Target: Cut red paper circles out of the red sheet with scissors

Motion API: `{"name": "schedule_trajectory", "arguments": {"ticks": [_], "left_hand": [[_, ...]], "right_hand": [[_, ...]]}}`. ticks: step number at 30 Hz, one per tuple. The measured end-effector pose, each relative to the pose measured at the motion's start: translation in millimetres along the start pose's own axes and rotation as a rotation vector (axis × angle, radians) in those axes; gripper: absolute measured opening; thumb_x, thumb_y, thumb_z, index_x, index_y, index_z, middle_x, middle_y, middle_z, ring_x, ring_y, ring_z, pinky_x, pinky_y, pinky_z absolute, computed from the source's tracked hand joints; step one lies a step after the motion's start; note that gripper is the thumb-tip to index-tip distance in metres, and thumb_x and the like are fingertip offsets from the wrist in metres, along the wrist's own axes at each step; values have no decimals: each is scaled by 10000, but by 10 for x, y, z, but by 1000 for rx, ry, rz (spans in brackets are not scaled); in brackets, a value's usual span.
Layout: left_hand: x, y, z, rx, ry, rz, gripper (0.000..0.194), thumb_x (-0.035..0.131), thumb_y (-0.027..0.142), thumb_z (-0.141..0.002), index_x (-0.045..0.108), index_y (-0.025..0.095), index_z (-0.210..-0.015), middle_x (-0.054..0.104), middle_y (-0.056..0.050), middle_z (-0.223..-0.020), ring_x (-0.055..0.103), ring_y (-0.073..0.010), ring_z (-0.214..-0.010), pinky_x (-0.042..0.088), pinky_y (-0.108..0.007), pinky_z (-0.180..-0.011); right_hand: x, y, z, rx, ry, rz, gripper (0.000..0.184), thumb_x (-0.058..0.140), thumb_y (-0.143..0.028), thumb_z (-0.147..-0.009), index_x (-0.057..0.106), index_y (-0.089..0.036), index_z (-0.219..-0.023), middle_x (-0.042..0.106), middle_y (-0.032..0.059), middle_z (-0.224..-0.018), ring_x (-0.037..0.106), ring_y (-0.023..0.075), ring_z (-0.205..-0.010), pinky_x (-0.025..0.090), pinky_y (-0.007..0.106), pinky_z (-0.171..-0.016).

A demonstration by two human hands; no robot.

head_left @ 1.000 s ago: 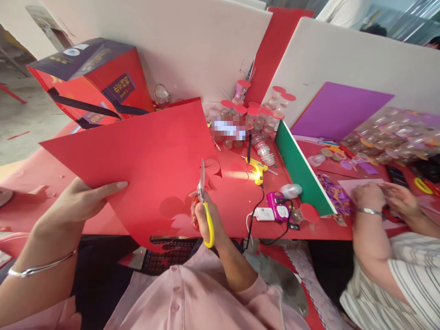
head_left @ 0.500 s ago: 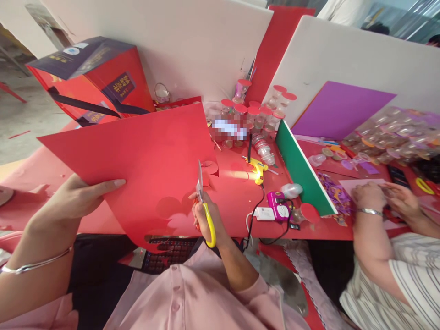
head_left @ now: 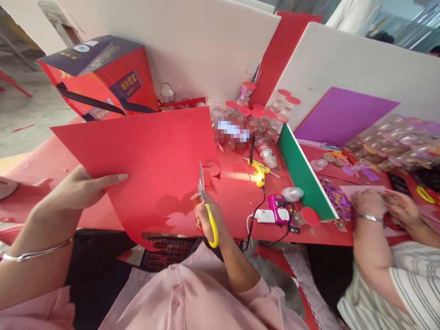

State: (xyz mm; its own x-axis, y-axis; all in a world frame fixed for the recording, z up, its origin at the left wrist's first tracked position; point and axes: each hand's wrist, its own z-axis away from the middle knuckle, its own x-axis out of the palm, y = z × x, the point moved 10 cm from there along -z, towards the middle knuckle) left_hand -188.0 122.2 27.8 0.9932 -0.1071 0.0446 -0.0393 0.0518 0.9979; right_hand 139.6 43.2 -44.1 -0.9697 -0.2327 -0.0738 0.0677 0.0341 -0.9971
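Observation:
A large sheet of red paper [head_left: 151, 156] is held up over the table, its right and lower edges cut into round notches. My left hand [head_left: 85, 185] grips its left edge, thumb on top and fingers behind. My right hand [head_left: 208, 215] is wrapped round a pair of scissors [head_left: 206, 201] with yellow and red handles. The blades point away from me, at the paper's notched right edge. Whether they touch the paper I cannot tell.
A yellow glue gun [head_left: 259, 174] lies right of the paper, near a pink power adapter [head_left: 279, 208] with cables. Clear cups with red discs [head_left: 244, 110] stand behind. A green divider [head_left: 302, 169] separates a co-worker's hands [head_left: 381, 206]. A red box [head_left: 99, 78] stands back left.
The view has shifted slightly, so most things sit a little lower and further right. The paper is tilted a bit differently. Both hands keep their holds.

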Motion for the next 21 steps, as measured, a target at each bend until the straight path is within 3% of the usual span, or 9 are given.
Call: {"name": "schedule_trajectory", "arguments": {"ticks": [2,5,7,10,16,21], "left_hand": [[-121,64,-6,71,91,-116,207,986,287,-819,897,240,-999,916,59,-1161,655,-423,-1525,649,-377,-786],[-180,178,-7,124,206,-236,369,1093,380,-656,925,214,-940,924,-58,-1125,765,-432,-1404,743,-385,-862],[-144,191,-18,91,219,-202,433,1135,374,-580,939,223,-934,920,-102,-1140,838,-404,-1246,781,-372,-854],[-67,209,-24,57,201,-168,439,1132,359,-607,947,236,-985,910,-104,-1170,856,-352,-1120,777,-367,-835],[-27,228,-11,54,168,-202,418,1118,373,-641,954,225,-996,899,-104,-1195,838,-309,-1100,754,-326,-861],[-70,179,-19,42,176,-210,391,1111,371,-661,952,220,-985,901,-107,-1167,840,-320,-1091,757,-348,-855]], "right_hand": [[-4,7,10,1,-4,-6,668,446,-887,-1119,658,-272,-1273,514,-42,-714,508,158,-549,414,244,-502],[-1,39,23,8,-16,-31,657,459,-883,-1118,636,-275,-1295,519,-47,-723,505,156,-550,418,244,-510],[15,55,27,5,-37,-50,640,470,-867,-1125,614,-283,-1343,530,-44,-755,519,158,-567,435,249,-526],[28,64,24,-9,-60,-58,625,475,-847,-1136,597,-293,-1399,533,-37,-803,528,163,-592,462,262,-553],[18,90,12,-10,-56,-37,660,457,-867,-1128,593,-285,-1408,534,-32,-817,506,164,-598,453,269,-559],[25,89,30,-7,-64,-29,643,465,-850,-1135,594,-287,-1415,533,-35,-819,510,165,-608,460,265,-572]]}}
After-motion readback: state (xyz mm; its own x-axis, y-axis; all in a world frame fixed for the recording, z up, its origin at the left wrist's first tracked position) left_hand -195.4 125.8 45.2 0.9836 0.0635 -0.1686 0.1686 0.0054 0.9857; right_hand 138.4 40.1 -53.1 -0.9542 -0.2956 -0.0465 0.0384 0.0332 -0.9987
